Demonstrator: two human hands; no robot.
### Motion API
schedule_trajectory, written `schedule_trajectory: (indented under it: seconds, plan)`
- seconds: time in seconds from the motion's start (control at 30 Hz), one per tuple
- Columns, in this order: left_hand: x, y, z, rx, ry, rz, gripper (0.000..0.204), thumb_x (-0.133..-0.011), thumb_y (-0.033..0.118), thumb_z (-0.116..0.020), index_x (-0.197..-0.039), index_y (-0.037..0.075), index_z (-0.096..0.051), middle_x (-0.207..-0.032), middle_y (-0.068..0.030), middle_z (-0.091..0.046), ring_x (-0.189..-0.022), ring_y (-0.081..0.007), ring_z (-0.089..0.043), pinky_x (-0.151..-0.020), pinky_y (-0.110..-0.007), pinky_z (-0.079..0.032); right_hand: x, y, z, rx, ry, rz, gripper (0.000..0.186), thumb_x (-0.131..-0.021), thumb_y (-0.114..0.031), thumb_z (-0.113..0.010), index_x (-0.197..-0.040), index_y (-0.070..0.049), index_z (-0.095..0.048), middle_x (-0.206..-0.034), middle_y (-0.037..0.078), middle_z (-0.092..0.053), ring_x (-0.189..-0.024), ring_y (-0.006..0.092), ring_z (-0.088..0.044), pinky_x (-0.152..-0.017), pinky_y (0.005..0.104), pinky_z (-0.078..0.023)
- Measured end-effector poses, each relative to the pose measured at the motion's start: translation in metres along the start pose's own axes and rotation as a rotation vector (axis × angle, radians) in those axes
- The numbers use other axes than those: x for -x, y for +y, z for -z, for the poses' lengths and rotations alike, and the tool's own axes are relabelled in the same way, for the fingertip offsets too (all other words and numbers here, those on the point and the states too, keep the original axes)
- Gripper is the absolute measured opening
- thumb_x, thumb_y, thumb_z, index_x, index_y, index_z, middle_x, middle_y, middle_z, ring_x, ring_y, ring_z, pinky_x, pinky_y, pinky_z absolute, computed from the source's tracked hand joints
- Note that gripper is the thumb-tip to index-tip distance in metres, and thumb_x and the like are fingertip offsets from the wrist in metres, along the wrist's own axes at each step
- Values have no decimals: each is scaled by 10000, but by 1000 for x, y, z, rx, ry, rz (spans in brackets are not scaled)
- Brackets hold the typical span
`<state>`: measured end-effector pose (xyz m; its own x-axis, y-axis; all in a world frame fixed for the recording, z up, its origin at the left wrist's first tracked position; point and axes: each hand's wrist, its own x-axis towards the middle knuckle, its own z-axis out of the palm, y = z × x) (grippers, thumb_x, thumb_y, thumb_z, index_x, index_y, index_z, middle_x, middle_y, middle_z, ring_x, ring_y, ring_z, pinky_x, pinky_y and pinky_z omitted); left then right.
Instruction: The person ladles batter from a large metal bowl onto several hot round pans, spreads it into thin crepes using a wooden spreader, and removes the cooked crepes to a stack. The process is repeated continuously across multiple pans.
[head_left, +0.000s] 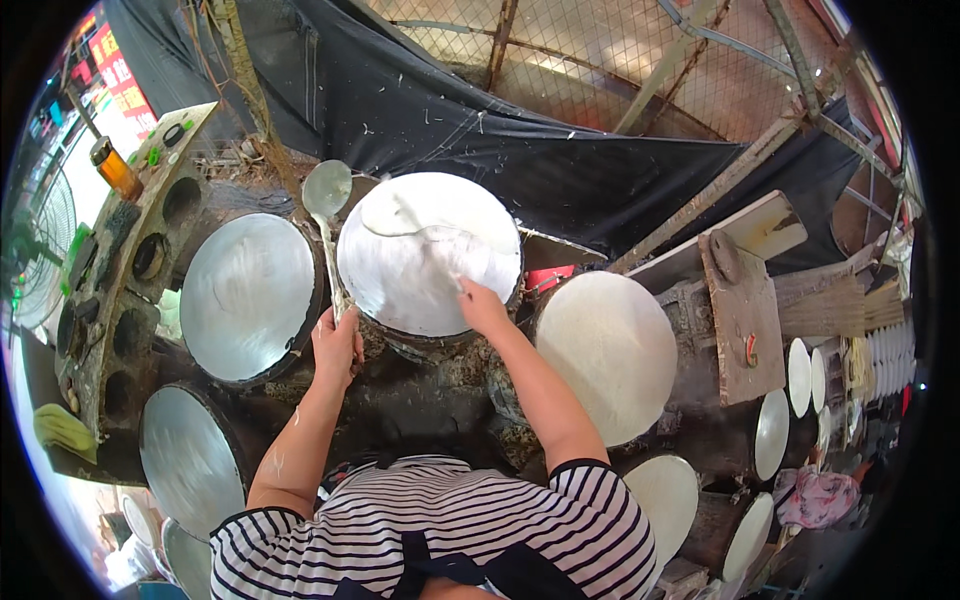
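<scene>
White liquid (430, 212) lies in a smooth-edged pool across the far half of the central round griddle (395, 285), between our two hands. We judge it runny and slick, a thing to be moved by a tool's edge rather than gripped. Our right hand (483, 306) is closed around the near end of a slim tool (437, 258), too blurred for us to make out its shape; it looks light, best held at that end. Our left hand (337, 347) grasps the lower handle of a long ladle (327, 188), its round bowl pointing away at the griddle's far left. The ladle seems stiff, likely top-heavy when full, and its whitish, smeared handle could prove slippery.

To the left, a second griddle (247, 298) shows brushed, silvery metal; to the right, a matte, cream-coloured layer covers a third griddle (607, 358), probably thin and easily torn. Farther left stands a rough, curved slab (118, 310) pierced with round holes. On the far side, a wrinkled black sheet (400, 115) hangs before wire mesh (580, 55); at right, a worn brown board (745, 330) leans near straw-like bristles (825, 308).
</scene>
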<state>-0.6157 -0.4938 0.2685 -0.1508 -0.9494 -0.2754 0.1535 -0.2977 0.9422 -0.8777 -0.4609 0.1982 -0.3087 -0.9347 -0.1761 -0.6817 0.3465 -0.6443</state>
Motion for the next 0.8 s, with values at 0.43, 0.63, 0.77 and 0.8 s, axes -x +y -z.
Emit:
schedule_trajectory:
  seconds: [0.43, 0.63, 0.77, 0.8]
  plan:
    - [16, 4, 9, 79, 108, -16, 143, -869, 168, -575, -860, 39, -515, -629, 4, -457, -368, -84, -415, -305, -240, -338, -83, 4, 45, 161, 94, 97, 377, -831, -192, -488, -1195, -148, -575, -1035, 183, -625, -966, 352, -589, -840, 419, -465]
    - [17, 9, 25, 81, 185, 4, 132, -868, 160, -572, -866, 39, -519, -627, 2, -457, -363, -86, -412, -304, -238, -337, -71, 30, 52, 35, -263, 248, 401, -813, -220, -534, -1205, -142, -573, -939, 166, -653, -839, 274, -626, -768, 351, -473]
    - [20, 13, 36, 103, 182, 17, 133, -877, 154, -559, -916, 30, -530, -634, 2, -460, -364, -84, -410, -301, -236, -334, -59, 51, 75, -45, -254, 174, 413, -813, -234, -555, -1206, -106, -565, -843, 162, -644, -723, 200, -585, -708, 309, -461]
    - [22, 14, 36, 116, 178, 14, 134, -878, 154, -559, -921, 30, -532, -636, 2, -461, -363, -84, -409, -300, -237, -332, -73, 52, 76, -27, -204, 183, 411, -815, -231, -555, -1204, -98, -566, -827, 160, -640, -705, 190, -573, -698, 303, -460]
